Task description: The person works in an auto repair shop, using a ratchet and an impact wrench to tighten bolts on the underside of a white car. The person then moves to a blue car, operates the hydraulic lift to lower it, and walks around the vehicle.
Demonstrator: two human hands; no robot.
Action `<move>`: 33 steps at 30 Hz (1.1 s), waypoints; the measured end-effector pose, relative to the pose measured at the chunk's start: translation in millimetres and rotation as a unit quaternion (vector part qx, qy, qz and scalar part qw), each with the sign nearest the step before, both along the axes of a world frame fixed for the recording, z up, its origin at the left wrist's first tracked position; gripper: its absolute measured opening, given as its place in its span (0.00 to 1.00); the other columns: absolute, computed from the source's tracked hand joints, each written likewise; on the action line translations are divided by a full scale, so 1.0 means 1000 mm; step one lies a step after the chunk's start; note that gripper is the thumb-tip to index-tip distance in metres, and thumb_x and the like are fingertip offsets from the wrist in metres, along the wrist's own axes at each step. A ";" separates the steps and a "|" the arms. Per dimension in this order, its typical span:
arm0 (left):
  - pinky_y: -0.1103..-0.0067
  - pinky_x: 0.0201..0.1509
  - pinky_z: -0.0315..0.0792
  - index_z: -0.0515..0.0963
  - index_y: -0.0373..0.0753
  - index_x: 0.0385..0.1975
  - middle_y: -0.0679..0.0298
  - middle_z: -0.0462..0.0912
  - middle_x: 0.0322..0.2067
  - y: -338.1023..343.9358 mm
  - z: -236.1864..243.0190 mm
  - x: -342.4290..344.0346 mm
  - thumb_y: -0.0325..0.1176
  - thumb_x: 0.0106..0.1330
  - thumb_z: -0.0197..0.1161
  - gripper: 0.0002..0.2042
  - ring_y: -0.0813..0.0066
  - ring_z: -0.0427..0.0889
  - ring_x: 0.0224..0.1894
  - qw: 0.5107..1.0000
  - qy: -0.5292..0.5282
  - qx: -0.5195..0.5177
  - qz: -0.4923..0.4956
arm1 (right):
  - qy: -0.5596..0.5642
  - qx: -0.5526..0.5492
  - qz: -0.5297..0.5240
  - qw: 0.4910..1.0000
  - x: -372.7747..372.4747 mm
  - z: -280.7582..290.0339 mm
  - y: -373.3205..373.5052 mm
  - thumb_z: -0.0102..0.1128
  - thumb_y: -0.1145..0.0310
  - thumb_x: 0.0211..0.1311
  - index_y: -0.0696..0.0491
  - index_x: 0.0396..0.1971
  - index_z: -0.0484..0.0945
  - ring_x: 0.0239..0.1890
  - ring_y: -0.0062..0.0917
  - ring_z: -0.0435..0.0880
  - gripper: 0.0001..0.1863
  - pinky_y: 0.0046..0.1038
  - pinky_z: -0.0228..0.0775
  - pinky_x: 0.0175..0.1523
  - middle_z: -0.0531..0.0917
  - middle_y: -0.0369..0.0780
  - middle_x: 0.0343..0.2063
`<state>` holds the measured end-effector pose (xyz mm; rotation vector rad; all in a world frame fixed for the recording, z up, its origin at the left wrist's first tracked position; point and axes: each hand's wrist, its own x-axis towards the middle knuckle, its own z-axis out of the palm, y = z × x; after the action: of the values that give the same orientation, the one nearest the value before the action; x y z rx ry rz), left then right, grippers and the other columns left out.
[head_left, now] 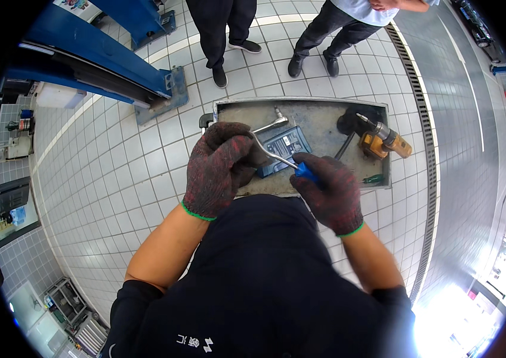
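Blue-handled tool [305,171], frame centre | right hand [332,188] tightly gripping; left hand [220,164] curling alongside, hold unclear | apparently positioning tool; next likely needing steady grip

Hand tool [280,159]: blue handle [307,172], bright metal shaft bent near its far end. Tool slants above the tray [301,99], handle gripped by the right hand [335,192], bent end beside the left hand [218,170].
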<state>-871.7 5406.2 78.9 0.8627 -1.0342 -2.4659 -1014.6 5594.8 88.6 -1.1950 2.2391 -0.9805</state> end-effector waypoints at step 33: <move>0.74 0.47 0.73 0.75 0.33 0.34 0.59 0.79 0.30 -0.005 -0.012 -0.025 0.39 0.81 0.47 0.17 0.71 0.79 0.36 0.950 0.074 -0.284 -0.106 | -0.202 -0.032 0.028 0.978 -0.006 -0.016 0.010 0.69 0.62 0.63 0.52 0.47 0.85 0.38 0.43 0.86 0.15 0.39 0.77 0.44 0.86 0.47 0.35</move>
<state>-896.7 5401.2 66.6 0.3910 -1.7263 -2.1480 -1020.2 5605.0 73.0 -0.9721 1.8587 -1.1622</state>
